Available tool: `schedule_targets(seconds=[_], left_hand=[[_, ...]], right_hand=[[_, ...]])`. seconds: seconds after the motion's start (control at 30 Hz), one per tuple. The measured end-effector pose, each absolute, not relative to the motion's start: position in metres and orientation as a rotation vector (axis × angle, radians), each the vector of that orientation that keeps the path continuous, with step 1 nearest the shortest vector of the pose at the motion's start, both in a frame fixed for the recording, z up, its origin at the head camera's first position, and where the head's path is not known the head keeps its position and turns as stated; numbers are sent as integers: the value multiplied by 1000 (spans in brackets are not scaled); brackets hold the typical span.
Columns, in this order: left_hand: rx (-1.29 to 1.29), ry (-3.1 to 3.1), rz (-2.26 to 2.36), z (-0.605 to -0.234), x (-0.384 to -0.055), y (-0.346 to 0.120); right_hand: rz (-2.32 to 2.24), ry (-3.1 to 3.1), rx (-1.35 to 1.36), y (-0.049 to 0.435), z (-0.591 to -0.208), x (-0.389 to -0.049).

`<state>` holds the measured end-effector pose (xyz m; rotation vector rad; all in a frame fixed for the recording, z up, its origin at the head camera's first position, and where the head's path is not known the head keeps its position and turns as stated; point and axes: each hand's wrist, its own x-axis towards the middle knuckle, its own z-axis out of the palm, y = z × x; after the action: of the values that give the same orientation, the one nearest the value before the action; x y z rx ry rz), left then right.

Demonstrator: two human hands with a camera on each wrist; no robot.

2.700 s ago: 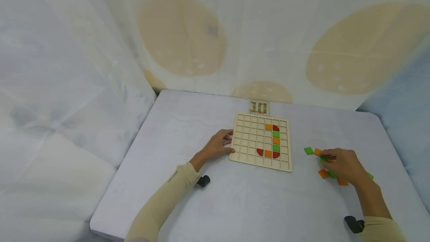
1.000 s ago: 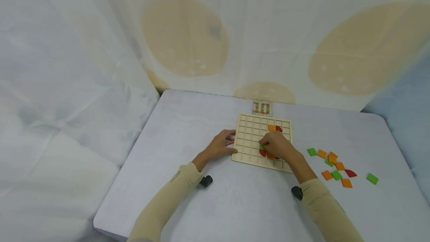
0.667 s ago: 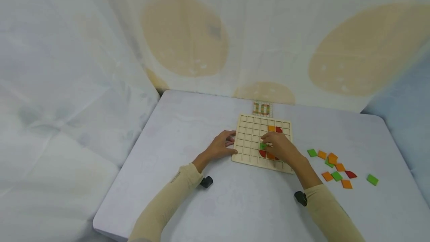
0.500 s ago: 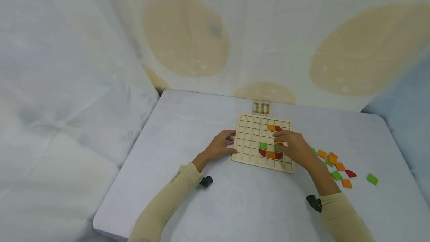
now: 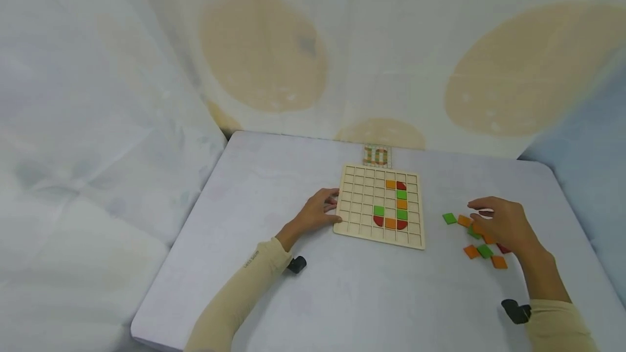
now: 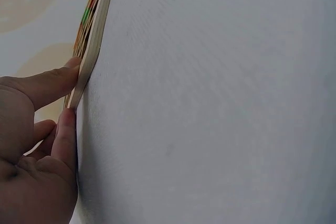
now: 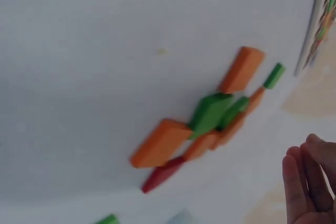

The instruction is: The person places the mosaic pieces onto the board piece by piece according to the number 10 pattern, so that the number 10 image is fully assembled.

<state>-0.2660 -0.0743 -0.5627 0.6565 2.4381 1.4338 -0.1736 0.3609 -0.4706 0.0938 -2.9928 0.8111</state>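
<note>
A square wooden grid board (image 5: 362,200) holds orange, green and red flat tiles in several of its cells. My left hand (image 5: 318,211) grips the board's left edge; the left wrist view shows thumb and fingers (image 6: 65,137) against the rim. Over the loose tiles on the right hovers my right hand (image 5: 506,227), fingers slightly bent and no tile visible between them. Beneath it lie orange tiles (image 5: 499,262), green tiles (image 5: 484,251) and a red quarter-round tile (image 7: 163,176), partly hidden by the hand in the head view.
A small pattern card (image 5: 377,156) showing a 10 lies just behind the board. The white-covered table (image 5: 274,173) reaches to a patterned cloth wall at the back. Another green tile (image 7: 107,220) shows at the bottom of the right wrist view. A black camera sits on each wrist.
A green tile now sits in the board above the lower-left red one, where my right hand had set it. That hand has moved right, back over the loose tiles. My left hand stays put.
</note>
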Motion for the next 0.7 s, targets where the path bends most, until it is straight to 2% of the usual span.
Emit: schedule_targets(seconds=[0.23, 0.7], left_hand=[[649, 2398, 1464, -559, -266, -75], [621, 2421, 1431, -561, -266, -74]], right_hand=[[875, -3115, -16, 370, -489, -180], [774, -3116, 148, 360, -506, -192]])
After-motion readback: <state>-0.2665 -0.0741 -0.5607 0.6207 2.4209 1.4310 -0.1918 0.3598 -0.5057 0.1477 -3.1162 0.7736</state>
